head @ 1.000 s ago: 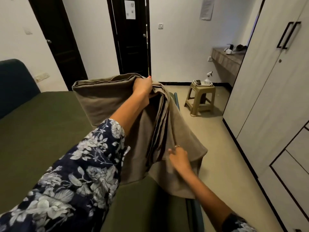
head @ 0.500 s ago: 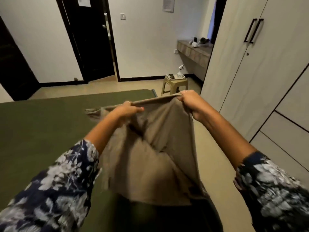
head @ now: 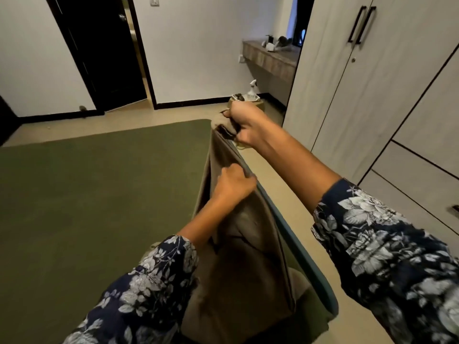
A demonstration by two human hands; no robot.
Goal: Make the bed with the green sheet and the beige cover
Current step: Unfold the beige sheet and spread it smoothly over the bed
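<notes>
The green sheet (head: 99,199) lies flat over the bed, filling the left and centre of the view. The beige cover (head: 246,264) hangs folded along the bed's right edge, stretched between both hands. My right hand (head: 244,125) grips its upper far corner above the bed's far right corner. My left hand (head: 233,184) grips the cover's top edge lower down and closer to me. The cover's lower end bunches on the bed near my body.
A blue bed frame edge (head: 298,244) runs along the right side. A wardrobe (head: 372,95) stands at the right across a narrow floor strip. A stool with a spray bottle (head: 252,89) sits beyond the bed. A dark door (head: 104,53) stands open at the back.
My right hand has pushed forward and right with its corner, and my left hand has slid along the edge toward the bed's right side. The cover now stretches lengthwise instead of spreading between my hands.
</notes>
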